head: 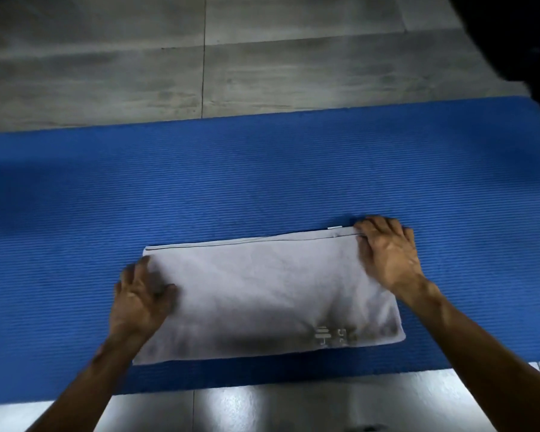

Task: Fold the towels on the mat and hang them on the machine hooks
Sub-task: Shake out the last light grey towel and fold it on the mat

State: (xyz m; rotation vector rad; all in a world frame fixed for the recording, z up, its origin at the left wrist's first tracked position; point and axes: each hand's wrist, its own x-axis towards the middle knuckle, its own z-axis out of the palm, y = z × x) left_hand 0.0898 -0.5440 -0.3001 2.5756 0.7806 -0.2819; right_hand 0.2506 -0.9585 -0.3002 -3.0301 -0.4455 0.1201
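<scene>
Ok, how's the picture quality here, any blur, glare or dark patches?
Head view: the left hand is motion-blurred; the right hand is sharper. Glare on the floor tiles below the mat. A shadow darkens the towel near its lower edge. Wide-angle bending curves the mat's edges.

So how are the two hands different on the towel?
The left hand lies on the towel's left edge, nearer the person, while the right hand sits on its far right corner. The left hand's fingers look spread; the right hand's curl over the corner. Both touch the towel on the mat.
</scene>
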